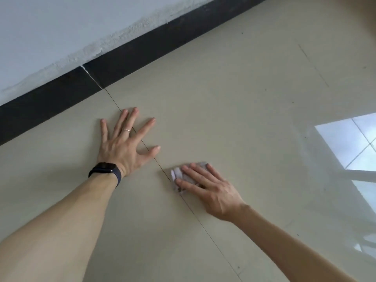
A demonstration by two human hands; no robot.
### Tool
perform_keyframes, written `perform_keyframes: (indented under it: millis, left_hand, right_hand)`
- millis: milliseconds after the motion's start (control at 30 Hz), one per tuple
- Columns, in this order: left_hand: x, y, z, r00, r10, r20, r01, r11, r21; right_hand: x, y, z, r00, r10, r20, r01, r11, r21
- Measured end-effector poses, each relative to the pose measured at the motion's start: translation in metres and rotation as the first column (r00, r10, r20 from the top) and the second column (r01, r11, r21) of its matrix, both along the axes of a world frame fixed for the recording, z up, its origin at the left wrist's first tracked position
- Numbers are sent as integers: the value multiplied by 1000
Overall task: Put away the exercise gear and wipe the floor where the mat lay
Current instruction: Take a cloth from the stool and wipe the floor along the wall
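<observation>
On floor [244, 98]: left hand [124, 147] splayed flat; right hand [207, 188] (fingers straight) presses cloth [179, 174].

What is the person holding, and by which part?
Nothing is gripped. The right hand presses flat on top of a crumpled pale wipe; the left hand lies spread on the floor.

Glossy smooth floor tiles [234, 110]; crumpled pale cloth [179, 175]; rough, flaking wall paint [81, 27].
</observation>
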State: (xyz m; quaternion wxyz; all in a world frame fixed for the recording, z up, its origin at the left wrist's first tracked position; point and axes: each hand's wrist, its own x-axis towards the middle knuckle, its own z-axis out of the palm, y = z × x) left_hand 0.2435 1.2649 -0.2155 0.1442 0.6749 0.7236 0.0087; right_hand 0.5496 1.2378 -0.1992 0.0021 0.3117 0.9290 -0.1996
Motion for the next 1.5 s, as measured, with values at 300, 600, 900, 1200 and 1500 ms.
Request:
perform_keyframes:
  millis: [300, 600, 900, 1200, 1500]
  left_hand:
    - [7, -12, -3, 999, -13, -29, 15, 998, 53]
    - [116, -184, -10, 978, -206, 42, 196, 966, 168]
    - [111, -186, -15, 969, -229, 91, 218, 969, 118]
    - [-46, -227, -3, 1000, 11, -4, -11, 998, 62]
    - [-117, -227, 1, 964, 264, -32, -265, 963, -50]
  right_hand:
    - [18, -41, -9, 497, -867, -38, 868, 497, 16]
    - [75, -159, 3, 899, -433, 61, 426, 899, 97]
    - [-17, -265, -7, 567, -823, 1, 822, 567, 52]
    - [-3, -189, -4, 630, -776, 13, 776, 630, 38]
    - [-119, -234, -3, 1000, -8, -19, 8, 1000, 13]
